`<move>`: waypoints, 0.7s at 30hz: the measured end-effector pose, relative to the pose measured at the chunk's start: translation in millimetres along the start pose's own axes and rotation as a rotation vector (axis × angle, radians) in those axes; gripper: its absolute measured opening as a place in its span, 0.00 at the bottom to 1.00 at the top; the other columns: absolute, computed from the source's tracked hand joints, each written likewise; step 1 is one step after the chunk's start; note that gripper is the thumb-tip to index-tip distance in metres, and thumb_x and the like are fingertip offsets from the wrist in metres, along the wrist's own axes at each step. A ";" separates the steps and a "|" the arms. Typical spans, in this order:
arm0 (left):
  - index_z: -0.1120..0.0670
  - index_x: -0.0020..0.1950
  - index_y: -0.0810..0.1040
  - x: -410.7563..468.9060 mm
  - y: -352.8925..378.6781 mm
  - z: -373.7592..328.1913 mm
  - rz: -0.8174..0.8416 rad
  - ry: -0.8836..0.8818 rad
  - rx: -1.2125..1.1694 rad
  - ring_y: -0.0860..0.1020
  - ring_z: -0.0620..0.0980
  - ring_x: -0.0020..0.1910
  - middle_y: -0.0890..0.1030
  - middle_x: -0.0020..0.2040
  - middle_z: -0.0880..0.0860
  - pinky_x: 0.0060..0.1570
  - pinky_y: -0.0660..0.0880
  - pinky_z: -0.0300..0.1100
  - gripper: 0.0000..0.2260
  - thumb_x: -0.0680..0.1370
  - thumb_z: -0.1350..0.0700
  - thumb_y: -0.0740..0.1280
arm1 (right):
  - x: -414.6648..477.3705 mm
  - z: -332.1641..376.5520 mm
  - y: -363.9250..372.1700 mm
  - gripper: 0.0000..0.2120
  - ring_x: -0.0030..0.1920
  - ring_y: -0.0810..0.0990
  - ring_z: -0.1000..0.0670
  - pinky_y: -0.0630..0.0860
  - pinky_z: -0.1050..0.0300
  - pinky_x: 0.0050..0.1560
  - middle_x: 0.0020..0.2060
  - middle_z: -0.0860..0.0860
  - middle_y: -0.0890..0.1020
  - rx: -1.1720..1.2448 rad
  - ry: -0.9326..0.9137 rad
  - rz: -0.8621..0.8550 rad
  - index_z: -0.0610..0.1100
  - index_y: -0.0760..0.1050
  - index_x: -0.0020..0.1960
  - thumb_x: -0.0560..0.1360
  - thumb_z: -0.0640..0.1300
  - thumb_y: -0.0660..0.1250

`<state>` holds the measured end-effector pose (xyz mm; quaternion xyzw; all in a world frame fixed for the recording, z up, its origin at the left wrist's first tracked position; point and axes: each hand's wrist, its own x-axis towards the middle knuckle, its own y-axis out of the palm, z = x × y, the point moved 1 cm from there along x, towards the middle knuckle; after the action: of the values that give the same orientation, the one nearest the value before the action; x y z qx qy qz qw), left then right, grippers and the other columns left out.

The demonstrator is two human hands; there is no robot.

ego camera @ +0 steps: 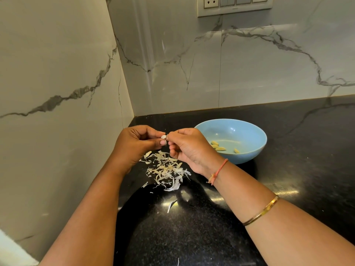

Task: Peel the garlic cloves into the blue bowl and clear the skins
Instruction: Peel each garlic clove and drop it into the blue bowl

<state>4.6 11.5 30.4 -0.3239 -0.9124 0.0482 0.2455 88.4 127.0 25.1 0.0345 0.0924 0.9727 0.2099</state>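
Note:
My left hand pinches a small pale garlic clove between thumb and fingers, above the black counter. My right hand meets it from the right, its fingertips closed on the clove's tip or skin. Under both hands lies a loose pile of papery garlic skins. A light blue bowl stands just right of my right hand and holds several peeled yellowish cloves.
The black speckled counter runs into a corner of white marble walls on the left and behind. A stray skin strip lies nearer to me. A switch plate sits high on the back wall.

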 end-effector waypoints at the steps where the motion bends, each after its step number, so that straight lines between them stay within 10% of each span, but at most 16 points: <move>1: 0.56 0.42 0.82 -0.1 0.3 0.0 -0.004 -0.014 -0.041 0.83 0.46 0.38 0.85 0.37 0.50 0.39 0.79 0.35 0.07 0.65 0.63 0.72 | -0.2 0.4 0.1 0.09 0.27 0.71 0.56 0.72 0.66 0.30 0.28 0.49 0.72 0.028 0.004 0.005 0.39 0.74 0.36 0.74 0.34 0.63; 21: 0.57 0.52 0.80 2.6 -4.6 2.2 -0.134 -0.158 -0.350 0.83 0.45 0.42 0.85 0.43 0.51 0.41 0.80 0.35 0.09 0.74 0.65 0.66 | 0.5 -7.4 2.2 0.09 0.30 0.76 0.53 0.79 0.56 0.38 0.29 0.48 0.76 -0.292 -0.159 -0.105 0.35 0.77 0.42 0.76 0.40 0.63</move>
<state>-0.8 9.7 30.7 -0.2956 -0.9427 -0.1025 0.1158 86.3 124.0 18.2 0.0758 -0.0649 0.9577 0.2699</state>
